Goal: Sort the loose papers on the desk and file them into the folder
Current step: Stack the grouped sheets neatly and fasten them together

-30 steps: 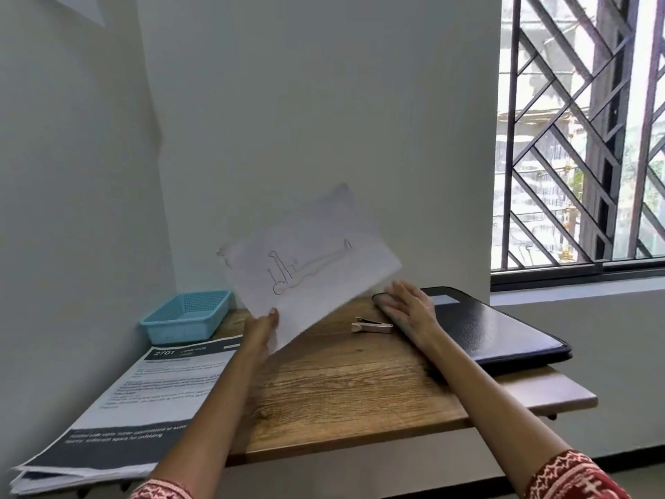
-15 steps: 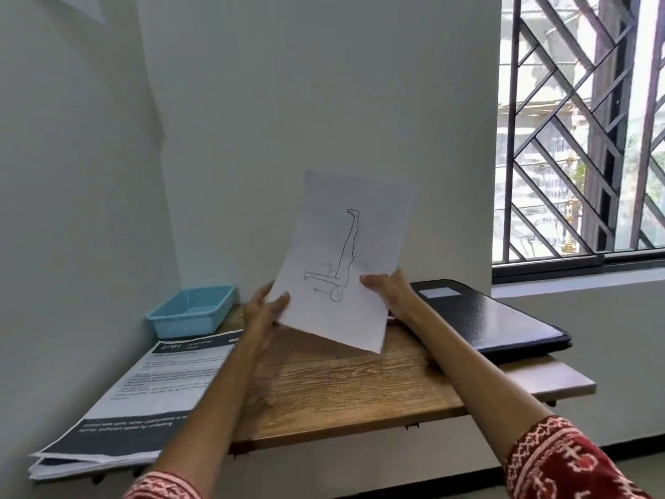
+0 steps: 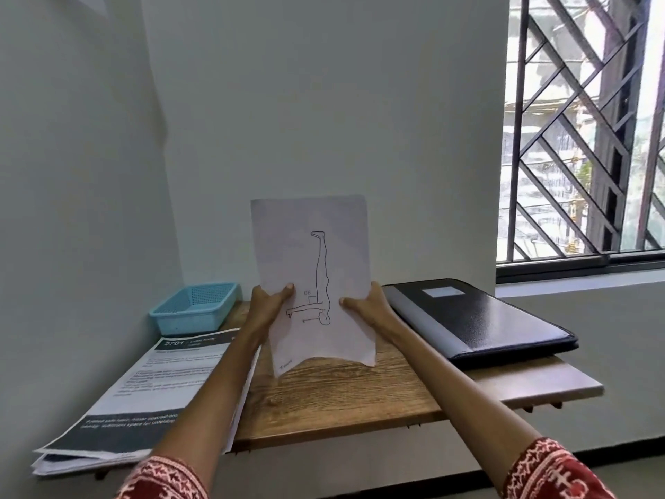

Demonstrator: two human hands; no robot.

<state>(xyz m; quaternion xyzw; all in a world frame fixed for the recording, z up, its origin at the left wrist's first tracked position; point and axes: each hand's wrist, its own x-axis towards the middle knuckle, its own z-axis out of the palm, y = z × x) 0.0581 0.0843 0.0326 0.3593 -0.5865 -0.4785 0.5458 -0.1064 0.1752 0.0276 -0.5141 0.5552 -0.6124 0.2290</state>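
Observation:
I hold a white sheet (image 3: 324,253) with a line drawing of a figure upright above the middle of the wooden desk (image 3: 342,397). My left hand (image 3: 268,304) pinches its left edge and my right hand (image 3: 367,306) pinches its right edge, thumbs on the front. The sheet's bottom edge curls just above the desk. A closed black folder (image 3: 478,318) lies on the right side of the desk. A stack of printed papers (image 3: 144,390) with dark header bands lies on the left side and overhangs the front edge.
A light blue plastic basket (image 3: 194,307) stands at the back left corner against the wall. White walls close off the back and left. A barred window (image 3: 583,138) is at the right, above a sill.
My right hand left the folder and took the sheet's right edge. The sheet turned from slanted to upright and now sits centred between both hands.

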